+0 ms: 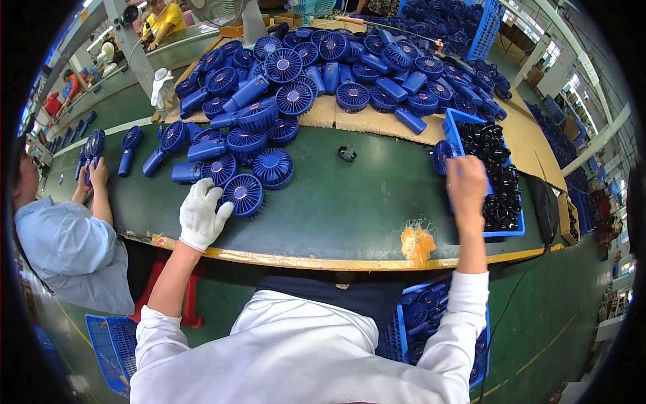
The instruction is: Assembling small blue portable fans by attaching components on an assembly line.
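Observation:
My left hand, in a white glove, lies at the front of a cluster of blue handheld fans. Its thumb and fingers are apart, right beside the nearest fan; whether they touch it is unclear. My bare right hand is smeared by motion at the left wall of a blue bin. Glossy black parts fill that bin. Just left of the right hand's fingers, one blue fan stands against the bin; I cannot tell whether the hand holds anything. A small black part lies alone mid-table.
A large heap of blue fans covers cardboard along the back of the green table. An orange-yellow patch is at the front edge. At the left, a co-worker handles a fan. A blue crate of fans stands below.

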Action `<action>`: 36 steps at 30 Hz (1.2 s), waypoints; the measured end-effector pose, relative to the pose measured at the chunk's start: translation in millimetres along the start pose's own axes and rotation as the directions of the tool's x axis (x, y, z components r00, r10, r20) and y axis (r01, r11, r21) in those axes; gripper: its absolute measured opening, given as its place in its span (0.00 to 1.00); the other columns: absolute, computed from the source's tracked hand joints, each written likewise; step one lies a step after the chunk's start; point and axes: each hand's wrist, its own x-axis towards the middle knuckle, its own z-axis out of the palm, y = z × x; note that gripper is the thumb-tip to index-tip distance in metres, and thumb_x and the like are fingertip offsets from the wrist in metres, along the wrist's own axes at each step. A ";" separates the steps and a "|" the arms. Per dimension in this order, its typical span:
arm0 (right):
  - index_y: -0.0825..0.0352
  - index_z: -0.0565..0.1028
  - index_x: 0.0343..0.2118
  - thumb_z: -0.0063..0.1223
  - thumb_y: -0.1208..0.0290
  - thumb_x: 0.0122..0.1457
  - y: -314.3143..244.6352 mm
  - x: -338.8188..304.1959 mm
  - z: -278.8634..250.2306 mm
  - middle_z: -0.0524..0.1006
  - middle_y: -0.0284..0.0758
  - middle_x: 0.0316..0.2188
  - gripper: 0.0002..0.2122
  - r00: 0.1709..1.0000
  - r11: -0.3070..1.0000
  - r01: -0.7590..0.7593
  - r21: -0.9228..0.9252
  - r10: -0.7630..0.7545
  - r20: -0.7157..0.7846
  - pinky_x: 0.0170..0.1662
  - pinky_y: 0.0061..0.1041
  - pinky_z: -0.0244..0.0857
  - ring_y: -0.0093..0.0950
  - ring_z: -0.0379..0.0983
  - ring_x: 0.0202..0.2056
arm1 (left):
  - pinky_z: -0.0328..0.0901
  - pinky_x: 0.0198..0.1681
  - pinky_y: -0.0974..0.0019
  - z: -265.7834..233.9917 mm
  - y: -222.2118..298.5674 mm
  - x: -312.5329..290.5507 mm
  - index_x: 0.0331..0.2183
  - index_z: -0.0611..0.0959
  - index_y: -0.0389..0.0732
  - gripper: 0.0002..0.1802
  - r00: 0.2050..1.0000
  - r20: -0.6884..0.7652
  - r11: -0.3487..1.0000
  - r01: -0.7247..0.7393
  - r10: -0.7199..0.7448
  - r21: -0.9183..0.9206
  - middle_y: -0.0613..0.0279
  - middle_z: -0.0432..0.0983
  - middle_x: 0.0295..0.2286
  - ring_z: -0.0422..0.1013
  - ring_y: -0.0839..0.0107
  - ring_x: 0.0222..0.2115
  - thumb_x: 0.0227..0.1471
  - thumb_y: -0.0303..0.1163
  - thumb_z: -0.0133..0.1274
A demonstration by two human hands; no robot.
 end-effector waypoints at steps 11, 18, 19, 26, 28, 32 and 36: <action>0.67 0.76 0.27 0.58 0.71 0.50 -114.1 -8.4 119.8 0.72 0.36 0.31 0.05 0.941 0.949 0.238 0.205 -0.278 0.195 0.39 0.32 0.67 0.35 0.69 0.37 | 0.65 0.32 0.57 5.6 27.2 4.9 0.29 0.77 0.37 0.23 0.991 0.059 0.985 -0.112 0.120 -0.133 0.56 0.72 0.27 0.69 0.56 0.31 0.38 0.46 0.62; 0.67 0.75 0.30 0.59 0.74 0.48 -129.3 1.9 116.3 0.72 0.36 0.32 0.07 0.970 0.916 0.204 0.344 -0.237 0.056 0.36 0.33 0.67 0.35 0.69 0.35 | 0.62 0.26 0.61 -1.0 49.1 1.0 0.24 0.76 0.42 0.30 0.970 -0.106 0.964 -0.231 0.218 -0.133 0.63 0.69 0.22 0.66 0.62 0.23 0.17 0.49 0.71; 0.67 0.75 0.30 0.60 0.73 0.48 -134.4 5.3 113.4 0.72 0.36 0.33 0.08 0.970 0.894 0.230 0.384 -0.240 -0.023 0.36 0.34 0.66 0.36 0.69 0.35 | 0.62 0.26 0.61 -1.6 50.8 0.8 0.23 0.76 0.42 0.30 0.977 -0.100 0.969 -0.200 0.187 -0.144 0.62 0.69 0.22 0.67 0.62 0.23 0.16 0.49 0.71; 0.68 0.75 0.31 0.55 0.77 0.45 -134.7 -4.4 143.1 0.72 0.37 0.31 0.08 0.926 0.884 0.280 0.375 -0.351 0.136 0.39 0.32 0.66 0.36 0.67 0.38 | 0.66 0.26 0.60 -13.4 56.5 5.6 0.25 0.79 0.42 0.27 0.969 0.239 0.993 -0.031 0.057 -0.113 0.61 0.72 0.23 0.71 0.61 0.26 0.23 0.49 0.70; 0.69 0.75 0.31 0.52 0.81 0.44 -138.0 -2.3 138.5 0.71 0.38 0.30 0.09 0.935 0.869 0.265 0.418 -0.338 0.110 0.39 0.33 0.66 0.36 0.66 0.37 | 0.66 0.27 0.60 -16.8 55.2 4.4 0.26 0.80 0.42 0.26 0.962 0.267 0.994 -0.025 0.053 -0.110 0.61 0.72 0.24 0.71 0.61 0.27 0.24 0.48 0.70; 0.69 0.74 0.34 0.56 0.81 0.47 -139.6 0.1 133.3 0.73 0.39 0.30 0.09 0.977 0.882 0.163 0.443 -0.207 0.051 0.39 0.34 0.66 0.38 0.68 0.35 | 0.67 0.26 0.60 -18.7 49.3 3.3 0.25 0.81 0.43 0.23 0.934 0.355 0.995 -0.004 0.038 -0.098 0.60 0.74 0.23 0.73 0.62 0.26 0.27 0.48 0.69; 0.67 0.74 0.35 0.58 0.80 0.46 -138.1 1.6 120.3 0.72 0.36 0.29 0.12 0.990 0.864 0.009 0.503 -0.078 0.117 0.39 0.35 0.64 0.36 0.68 0.37 | 0.65 0.22 0.61 -11.5 45.3 1.1 0.19 0.80 0.44 0.22 0.947 0.308 0.993 -0.059 0.088 -0.101 0.61 0.73 0.18 0.72 0.62 0.21 0.26 0.51 0.68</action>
